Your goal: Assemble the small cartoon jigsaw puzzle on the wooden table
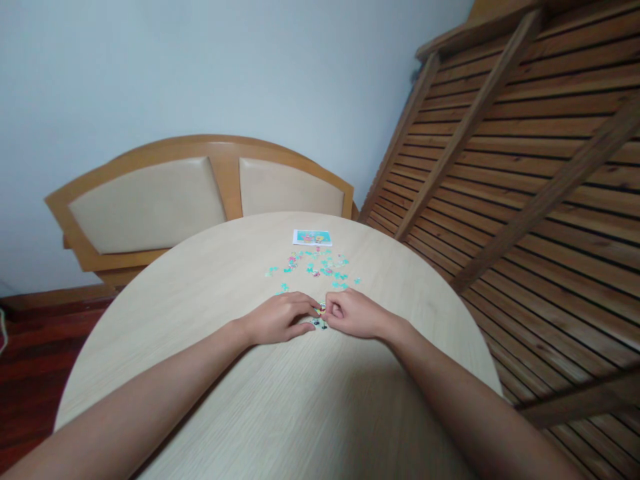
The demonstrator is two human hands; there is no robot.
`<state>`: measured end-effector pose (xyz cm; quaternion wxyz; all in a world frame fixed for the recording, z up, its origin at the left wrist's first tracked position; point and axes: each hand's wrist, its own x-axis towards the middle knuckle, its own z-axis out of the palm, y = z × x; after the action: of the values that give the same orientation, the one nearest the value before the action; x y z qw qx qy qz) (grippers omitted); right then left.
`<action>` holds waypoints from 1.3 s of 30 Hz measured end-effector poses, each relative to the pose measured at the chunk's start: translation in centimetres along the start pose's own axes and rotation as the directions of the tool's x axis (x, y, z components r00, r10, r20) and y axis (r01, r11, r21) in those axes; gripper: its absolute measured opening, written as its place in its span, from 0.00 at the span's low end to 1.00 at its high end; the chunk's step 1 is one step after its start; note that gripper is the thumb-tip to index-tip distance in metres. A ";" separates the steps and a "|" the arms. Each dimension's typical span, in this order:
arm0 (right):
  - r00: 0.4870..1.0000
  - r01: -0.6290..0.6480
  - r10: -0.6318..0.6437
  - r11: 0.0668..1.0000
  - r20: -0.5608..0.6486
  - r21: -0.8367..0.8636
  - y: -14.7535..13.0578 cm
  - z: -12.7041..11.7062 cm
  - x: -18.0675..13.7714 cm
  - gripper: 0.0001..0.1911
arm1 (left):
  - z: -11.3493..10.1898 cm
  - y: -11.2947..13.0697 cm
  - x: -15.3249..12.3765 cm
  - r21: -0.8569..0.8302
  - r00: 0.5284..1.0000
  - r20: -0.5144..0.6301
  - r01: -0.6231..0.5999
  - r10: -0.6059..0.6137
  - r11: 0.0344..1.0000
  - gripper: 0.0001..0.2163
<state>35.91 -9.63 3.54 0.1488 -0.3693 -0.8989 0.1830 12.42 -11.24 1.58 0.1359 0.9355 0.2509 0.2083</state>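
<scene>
A small cluster of jigsaw puzzle pieces point(319, 324) with yellow, red and dark marks lies on the table between my two hands. My left hand point(285, 317) rests flat at its left side, thumb apart from the stretched fingers, whose tips touch the pieces. On the other side, my right hand point(356, 313) is curled, with thumb and forefinger pinched at the cluster's right edge; the piece in the pinch is mostly hidden. Just beyond the hands, loose turquoise, pink and white puzzle pieces point(327, 263) are scattered.
A picture card point(320, 237) with a turquoise cartoon scene lies behind the loose pieces on the round light wooden table point(215, 273). Past the table stands a padded wooden headboard point(150, 200) against the wall. A slatted wooden frame point(500, 173) leans at the right.
</scene>
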 end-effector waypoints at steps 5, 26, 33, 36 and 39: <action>0.999 0.024 -0.024 1.000 -0.021 0.003 0.7 -0.3 -0.2 0.03 | 0.1 -0.1 -0.1 -0.022 1.000 -0.013 -0.015 0.015 1.000 0.10; 0.987 0.158 -0.158 0.987 0.022 0.003 0.8 -0.2 0.0 0.08 | -0.2 0.3 0.0 0.005 0.999 0.007 -0.038 0.038 0.999 0.12; 0.990 0.142 -0.142 0.990 0.025 0.006 1.2 -0.3 -0.1 0.10 | -0.6 0.6 -0.1 0.112 0.995 0.064 -0.086 0.079 0.990 0.14; 0.995 0.099 -0.099 0.995 -0.030 -0.003 2.1 -0.7 -0.1 0.07 | -0.6 0.7 -0.1 0.133 0.993 0.063 -0.110 0.103 0.985 0.15; 0.978 0.009 -0.019 0.999 -0.206 -0.050 3.8 -0.9 -0.1 0.08 | -0.6 0.7 -0.2 0.133 0.993 0.059 -0.113 0.106 0.985 0.16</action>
<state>38.72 -6.99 2.66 0.2337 -0.3834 -0.8853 0.1207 12.29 -11.81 2.34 0.0666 0.9601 0.2090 0.1736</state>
